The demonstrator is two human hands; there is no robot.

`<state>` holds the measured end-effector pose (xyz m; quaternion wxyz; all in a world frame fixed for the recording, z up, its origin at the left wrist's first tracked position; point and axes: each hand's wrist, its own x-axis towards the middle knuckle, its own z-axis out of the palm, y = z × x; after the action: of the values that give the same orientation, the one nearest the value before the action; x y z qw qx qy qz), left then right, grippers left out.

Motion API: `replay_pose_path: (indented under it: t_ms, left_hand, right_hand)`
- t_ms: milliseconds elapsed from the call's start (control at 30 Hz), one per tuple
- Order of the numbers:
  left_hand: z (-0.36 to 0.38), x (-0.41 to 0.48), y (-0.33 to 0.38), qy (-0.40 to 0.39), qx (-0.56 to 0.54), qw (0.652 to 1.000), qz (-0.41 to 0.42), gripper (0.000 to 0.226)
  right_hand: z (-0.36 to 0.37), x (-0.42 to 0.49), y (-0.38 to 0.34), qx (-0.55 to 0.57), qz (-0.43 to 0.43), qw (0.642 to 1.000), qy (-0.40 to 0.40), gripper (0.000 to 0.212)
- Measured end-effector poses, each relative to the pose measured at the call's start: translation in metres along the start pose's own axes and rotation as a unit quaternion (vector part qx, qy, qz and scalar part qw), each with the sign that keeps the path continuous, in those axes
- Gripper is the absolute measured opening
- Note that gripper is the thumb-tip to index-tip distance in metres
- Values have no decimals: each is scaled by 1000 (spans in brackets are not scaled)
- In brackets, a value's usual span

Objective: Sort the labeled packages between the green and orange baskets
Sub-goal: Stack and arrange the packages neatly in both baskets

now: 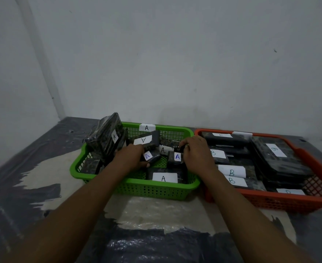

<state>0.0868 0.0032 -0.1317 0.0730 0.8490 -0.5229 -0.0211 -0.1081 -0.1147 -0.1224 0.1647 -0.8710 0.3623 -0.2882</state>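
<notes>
The green basket (152, 188) holds several black wrapped packages with white "A" labels. The orange basket (281, 201) to its right holds several black packages labelled "B" (232, 171). Both of my hands are inside the green basket. My left hand (131, 156) grips a small "A" package (150, 156) near the middle. My right hand (196, 152) pinches a small black package (179, 148) at the basket's right side, just above another "A" package (176, 158). A large "A" package (109, 136) leans upright at the basket's back left corner.
The baskets stand side by side against a white wall on a table covered with dark plastic sheeting (156, 243). A pale worn patch (48, 175) shows on the sheeting in front of and left of the green basket.
</notes>
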Motion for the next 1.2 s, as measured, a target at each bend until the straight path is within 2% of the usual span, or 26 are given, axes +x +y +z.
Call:
replay_pose_path:
  t_ms: [167, 333, 433, 500, 733, 767, 833, 867, 933, 967, 1033, 1100, 1200]
  left_hand:
    - [-11, -3, -15, -46, -99, 994, 22, 48]
    - [-32, -21, -10, -59, -241, 966, 66, 42]
    - [-26, -30, 13, -118, -220, 959, 133, 41]
    - [-18, -32, 27, -124, -213, 955, 167, 35]
    - [-25, -33, 25, -179, -256, 934, 176, 40]
    - [-27, -33, 20, -152, -252, 941, 168, 40]
    - [-29, -34, 7, -28, -190, 972, 132, 40]
    - [-30, -35, 1, 53, -124, 985, 104, 40]
    - [-34, -43, -12, 181, 23, 983, 33, 40]
    - [-35, -47, -19, 198, 77, 977, -1, 41]
    - [-36, -55, -30, 162, 147, 975, -47, 46]
    - [-33, -59, -34, 137, 169, 974, -58, 43]
    - [-35, -59, -31, 155, 160, 973, -64, 29]
  right_hand:
    - [1, 1, 1, 23, 1, 1000, 4, 25]
    - [3, 1, 2, 24, -2, 1000, 7, 24]
    - [2, 2, 2, 22, -3, 1000, 10, 24]
    - [1, 1, 2, 20, -7, 1000, 12, 23]
    - [2, 2, 3, 23, 0, 1000, 15, 22]
    - [3, 3, 4, 19, 0, 1000, 16, 22]
    - [4, 3, 4, 9, -2, 1000, 18, 22]
    - [5, 2, 4, 5, -3, 1000, 20, 22]
    - [5, 1, 3, -2, -4, 1000, 20, 21]
    - [5, 0, 2, -14, -10, 1000, 18, 22]
    - [5, -1, 0, -82, -24, 996, 9, 24]
    - [4, -2, -4, -195, -33, 980, 1, 28]
    - [2, -4, -12, -313, -67, 947, 7, 31]
